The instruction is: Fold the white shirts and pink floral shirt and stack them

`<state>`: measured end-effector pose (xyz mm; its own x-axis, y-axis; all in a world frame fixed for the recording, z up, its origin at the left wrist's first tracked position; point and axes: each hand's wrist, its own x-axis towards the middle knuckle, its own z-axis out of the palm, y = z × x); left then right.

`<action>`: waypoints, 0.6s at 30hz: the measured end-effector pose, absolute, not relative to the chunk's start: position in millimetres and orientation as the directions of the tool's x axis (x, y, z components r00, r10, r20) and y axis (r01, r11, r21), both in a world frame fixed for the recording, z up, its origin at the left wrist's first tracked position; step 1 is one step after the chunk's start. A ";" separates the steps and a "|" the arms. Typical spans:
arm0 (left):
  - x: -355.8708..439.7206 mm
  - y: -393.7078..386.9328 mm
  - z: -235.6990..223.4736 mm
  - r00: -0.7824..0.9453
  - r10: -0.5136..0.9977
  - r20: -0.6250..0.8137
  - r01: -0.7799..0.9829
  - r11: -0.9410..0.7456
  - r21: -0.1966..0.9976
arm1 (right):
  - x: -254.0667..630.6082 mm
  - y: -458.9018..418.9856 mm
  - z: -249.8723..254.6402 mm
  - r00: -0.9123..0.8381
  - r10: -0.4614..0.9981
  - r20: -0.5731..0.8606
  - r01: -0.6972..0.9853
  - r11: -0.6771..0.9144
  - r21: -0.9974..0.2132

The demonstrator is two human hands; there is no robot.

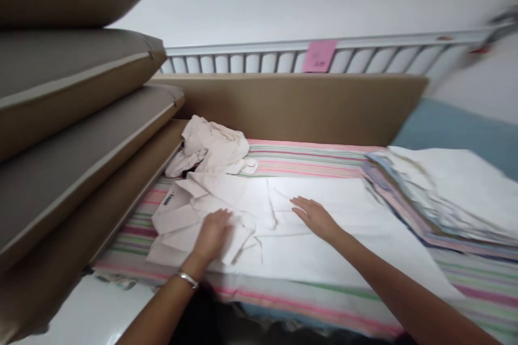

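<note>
A cream garment (182,226) with a dark-lettered label near its neck lies spread out, with flaps and loose ties or strings showing. It rests over the left part of a large white sheet (343,259). My left hand (214,234), a silver bracelet on its wrist, is on the garment with its fingers stretched forward, a little blurred. Over the garment's right side and the white sheet, my right hand (313,216) is open, fingers extended and holding nothing.
Behind the garment sits a crumpled cream cloth (214,145). Thick brown padded slabs (81,113) are stacked at the left. A brown board (299,108) stands along the back below a pink note (319,56). Layered fabrics (457,199) lie at right on the striped cover (307,157).
</note>
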<state>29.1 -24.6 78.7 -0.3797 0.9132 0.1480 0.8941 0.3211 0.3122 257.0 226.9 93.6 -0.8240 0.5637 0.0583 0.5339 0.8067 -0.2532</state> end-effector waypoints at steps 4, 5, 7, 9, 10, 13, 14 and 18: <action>11.3 -21.8 87.2 -0.426 0.903 0.063 0.888 0.404 0.218 | 343.7 232.3 90.1 -0.752 0.658 0.043 0.645 0.747 -0.161; 11.9 -16.4 89.5 -0.424 0.905 0.040 0.891 0.409 0.199 | 354.7 230.8 89.0 -0.746 0.664 0.055 0.651 0.744 -0.148; 16.9 -3.7 93.3 -0.433 0.901 -0.005 0.888 0.427 0.173 | 362.4 222.1 88.7 -0.760 0.645 0.081 0.631 0.762 -0.147; 22.7 9.0 95.1 -0.457 0.888 -0.044 0.877 0.459 0.142 | 354.9 206.4 90.6 -0.794 0.599 0.101 0.579 0.796 -0.177; 24.5 14.7 95.6 -0.473 0.879 -0.063 0.870 0.477 0.124 | 347.7 197.5 91.9 -0.811 0.575 0.107 0.548 0.812 -0.200; 24.9 26.5 97.6 -0.492 0.863 -0.114 0.862 0.501 0.079 | 322.2 177.2 94.2 -0.844 0.526 0.104 0.487 0.833 -0.264; 24.1 28.5 98.9 -0.485 0.865 -0.127 0.865 0.496 0.071 | 315.0 175.0 93.9 -0.845 0.526 0.099 0.485 0.831 -0.274; 23.6 23.6 105.9 -0.408 0.907 -0.104 0.906 0.416 0.074 | 304.3 187.7 87.0 -0.811 0.585 0.030 0.562 0.792 -0.236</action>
<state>23.6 23.6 105.9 -0.4079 0.9071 -0.1036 0.9063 0.4160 0.0742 304.3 187.7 87.0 -0.8108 0.5845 0.0304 0.5624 0.7924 -0.2364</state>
